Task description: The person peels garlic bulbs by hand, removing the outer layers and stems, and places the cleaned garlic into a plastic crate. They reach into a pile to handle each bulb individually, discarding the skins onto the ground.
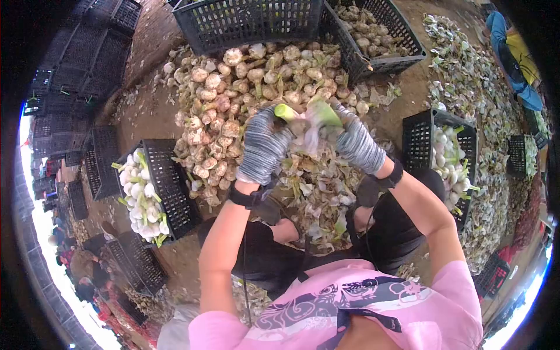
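In a striped grey glove, my left hand [265, 146] is closed round a garlic bulb [285, 112] whose cut green stem points up past the fingers. My right hand [357, 140], gloved the same way, pinches a green and whitish garlic skin [322, 112] stretched out beside the bulb. The skin is blurred, and the bulb's lower part is largely hidden by glove and skin. Beyond both hands lies a heap of unpeeled garlic [227, 87] with brownish skins. Loose garlic peelings [318, 189] cover the ground below, between my feet.
Peeled white garlic fills a black crate [169, 181] on the left and another crate [411, 140] on the right. Two more black crates [251, 26] stand behind the heap. Peelings [472, 87] spread along the far right, near another person [516, 58]. Stacked crates [87, 52] rise at the left.
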`<state>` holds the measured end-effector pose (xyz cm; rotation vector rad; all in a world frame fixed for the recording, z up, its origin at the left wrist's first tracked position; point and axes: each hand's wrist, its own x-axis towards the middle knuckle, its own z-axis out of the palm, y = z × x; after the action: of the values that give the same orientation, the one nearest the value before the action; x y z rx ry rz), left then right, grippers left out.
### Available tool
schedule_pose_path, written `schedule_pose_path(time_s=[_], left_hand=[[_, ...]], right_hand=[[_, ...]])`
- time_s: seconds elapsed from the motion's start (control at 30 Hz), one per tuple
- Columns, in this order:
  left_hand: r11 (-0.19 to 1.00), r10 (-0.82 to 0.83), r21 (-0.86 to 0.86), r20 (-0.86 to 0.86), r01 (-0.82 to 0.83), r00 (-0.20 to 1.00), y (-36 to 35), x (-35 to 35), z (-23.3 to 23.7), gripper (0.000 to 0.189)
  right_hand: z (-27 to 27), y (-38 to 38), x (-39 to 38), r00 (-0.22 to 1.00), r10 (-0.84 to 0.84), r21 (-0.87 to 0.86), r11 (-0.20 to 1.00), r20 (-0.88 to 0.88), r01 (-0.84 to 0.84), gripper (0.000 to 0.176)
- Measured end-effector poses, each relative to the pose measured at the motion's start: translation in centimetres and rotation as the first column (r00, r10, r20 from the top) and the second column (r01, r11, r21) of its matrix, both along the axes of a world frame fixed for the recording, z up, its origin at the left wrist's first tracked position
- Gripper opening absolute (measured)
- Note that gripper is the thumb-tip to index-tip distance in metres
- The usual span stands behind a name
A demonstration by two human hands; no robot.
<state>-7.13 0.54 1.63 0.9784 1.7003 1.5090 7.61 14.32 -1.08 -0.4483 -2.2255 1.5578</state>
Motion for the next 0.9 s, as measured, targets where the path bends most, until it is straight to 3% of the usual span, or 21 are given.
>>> schedule_pose_path(time_s=[0.03, 0.07, 0.1, 0.13, 0.2, 0.23, 0.3, 0.33, 0.37, 0.43, 0.47, 0.5, 0.57, 0.6, 0.63, 0.7, 0.73, 0.77, 0.83, 0.87, 0.9], left_hand=[[0.997, 0.033, -0.07, 0.019, -0.032, 0.999, -0.1, -0.3, -0.4, 0.035], [0.998, 0.032, -0.057, 0.187, -0.022, 0.982, 0.0, 0.2, 2.2, 0.029], [0.998, 0.03, -0.058, 0.188, -0.02, 0.982, -0.2, 0.0, 2.0, 0.029], [1.0, -0.022, 0.002, 0.215, 0.022, 0.976, -0.6, -0.5, 1.6, 0.028], [0.979, -0.191, 0.104, 0.166, 0.176, 0.967, -0.9, -1.3, 2.1, 0.028], [0.979, -0.192, 0.102, 0.167, 0.177, 0.967, -1.0, -1.2, 2.1, 0.028], [0.973, -0.204, 0.195, 0.477, 0.124, 0.855, -1.1, -0.9, 1.9, 0.035], [0.964, -0.225, 0.257, 0.675, 0.062, 0.702, -1.1, -1.1, 1.2, 0.037], [0.964, -0.226, 0.259, 0.673, 0.061, 0.704, -0.9, -0.9, 1.3, 0.037], [0.97, -0.017, 0.128, 0.884, -0.207, 0.468, -0.4, -0.6, 1.7, 0.035], [0.977, 0.001, 0.092, 0.903, -0.194, 0.43, -0.7, -1.5, 0.5, 0.028], [0.975, 0.002, 0.095, 0.903, -0.203, 0.43, -0.7, -1.8, -0.1, 0.028], [0.956, 0.081, 0.029, 0.93, -0.293, 0.358, -0.7, -1.9, -0.8, 0.022], [0.951, 0.143, -0.023, 0.917, -0.308, 0.373, -0.5, -1.7, -0.3, 0.016], [0.95, 0.143, -0.021, 0.917, -0.312, 0.374, -0.6, -1.8, -0.9, 0.016], [0.921, 0.225, -0.101, 0.925, -0.375, 0.304, -0.6, -2.1, -2.4, 0.013], [0.922, 0.225, -0.101, 0.925, -0.374, 0.306, -0.6, -2.1, -2.7, 0.013], [0.911, 0.253, -0.118, 0.916, -0.396, 0.309, -0.5, -1.9, -2.7, 0.016], [0.898, 0.28, -0.133, 0.908, -0.42, 0.312, -0.3, -1.4, -2.6, 0.018], [0.895, 0.321, -0.175, 0.892, -0.41, 0.319, -0.3, -1.1, -2.3, 0.015], [0.89, 0.36, -0.218, 0.874, -0.399, 0.325, -0.3, -0.9, -2.1, 0.013]], right_hand=[[-0.1, 0.1, 0.3, 0.991, 0.001, -0.324, 0.945, 0.135, 0.043, 0.026], [0.6, 0.4, 0.3, 0.994, -0.022, -0.658, 0.748, 0.105, 0.086, 0.023], [-0.4, 0.3, 0.1, 0.973, -0.157, -0.837, 0.544, -0.169, -0.058, 0.021], [-0.7, 1.1, -0.1, 0.974, -0.155, -0.838, 0.543, -0.166, -0.056, 0.021], [-1.0, 2.7, -0.5, 0.921, -0.046, -0.922, 0.022, -0.387, -0.387, 0.02], [-1.1, 2.4, -0.4, 0.921, -0.048, -0.922, 0.02, -0.387, -0.387, 0.02], [-0.7, 1.7, -0.5, 0.995, -0.093, -0.998, 0.033, 0.042, 0.045, 0.02], [-0.7, 1.6, -0.5, 1.0, -0.02, -0.996, 0.088, 0.007, 0.009, 0.018], [-0.8, 1.1, -0.4, 1.0, -0.019, -0.996, 0.09, 0.005, 0.007, 0.018], [-1.1, -0.2, 0.0, 0.993, 0.095, -0.807, 0.578, -0.076, -0.117, 0.018], [-1.4, 0.0, 0.8, 0.978, 0.184, -0.48, 0.853, -0.093, -0.206, 0.025], [2.5, 0.8, 0.7, 0.98, 0.199, -0.952, 0.302, 0.017, -0.044, 0.037], [4.0, 3.3, 1.7, 0.919, 0.156, -0.914, -0.251, -0.362, -0.317, 0.044], [5.0, 3.8, 2.2, 0.97, -0.056, -0.967, -0.081, -0.237, -0.241, 0.047], [1.0, 7.3, 2.7, 0.915, 0.166, -0.925, -0.165, -0.368, -0.343, 0.04], [3.7, 5.9, 2.0, 0.966, 0.236, -0.814, 0.537, -0.107, -0.222, 0.031], [3.6, 5.5, 1.4, 0.894, 0.441, -0.245, 0.878, 0.081, -0.411, 0.025], [5.0, 3.0, 0.5, 0.912, 0.357, -0.145, 0.932, 0.202, -0.333, 0.031], [1.6, 3.0, -0.4, 0.557, 0.072, 0.331, 0.738, 0.827, -0.588, 0.044], [1.6, 2.2, -0.3, 0.789, 0.073, 0.372, 0.853, 0.61, -0.366, 0.054], [1.7, 1.4, -0.4, 0.788, 0.072, 0.369, 0.855, 0.611, -0.364, 0.054]])
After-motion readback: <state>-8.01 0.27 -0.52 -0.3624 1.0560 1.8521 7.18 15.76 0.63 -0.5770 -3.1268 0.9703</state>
